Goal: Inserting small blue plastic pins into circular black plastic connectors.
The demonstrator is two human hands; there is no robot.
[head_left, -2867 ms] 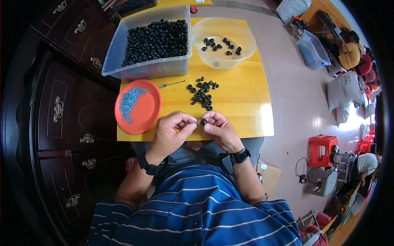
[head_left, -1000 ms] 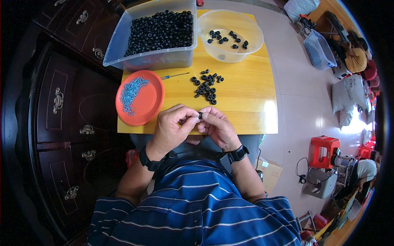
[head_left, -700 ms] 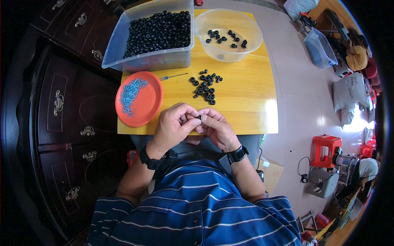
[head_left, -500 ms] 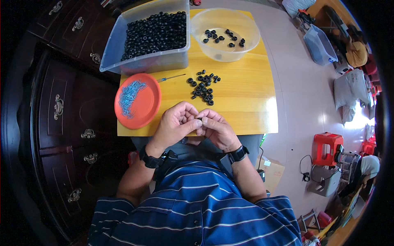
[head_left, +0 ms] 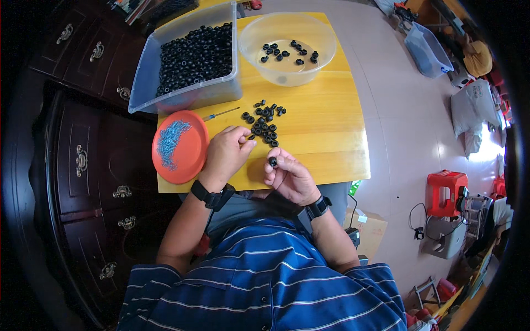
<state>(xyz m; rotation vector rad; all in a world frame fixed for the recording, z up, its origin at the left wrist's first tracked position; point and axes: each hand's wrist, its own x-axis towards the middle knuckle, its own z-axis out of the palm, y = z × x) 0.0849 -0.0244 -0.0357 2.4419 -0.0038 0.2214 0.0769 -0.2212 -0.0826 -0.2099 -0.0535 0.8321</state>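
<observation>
Between the thumb and fingers of my right hand (head_left: 291, 176) is a small black ring-shaped part (head_left: 273, 161), held just above the near edge of the yellow table. My left hand (head_left: 225, 153) reaches to the near left side of a loose pile of black ring-shaped parts (head_left: 263, 122). Its thumb and index finger are curled but a little apart, with a small black piece (head_left: 251, 137) right at their tips. Beside that hand lies an orange-red plate (head_left: 194, 157) with a heap of small bluish metal pieces (head_left: 172, 144).
A screwdriver (head_left: 221, 114) lies behind the plate. At the back left, a clear bin (head_left: 212, 92) is filled with black parts. Right of it stands a translucent round bowl (head_left: 328, 47) with several black assembled pieces. A cardboard box (head_left: 372, 234) and red stool (head_left: 446, 190) stand on the floor.
My hands were together at the table's near edge and have parted. The left moved up and left to the pile; the right keeps the black part. The whole view has shifted slightly.
</observation>
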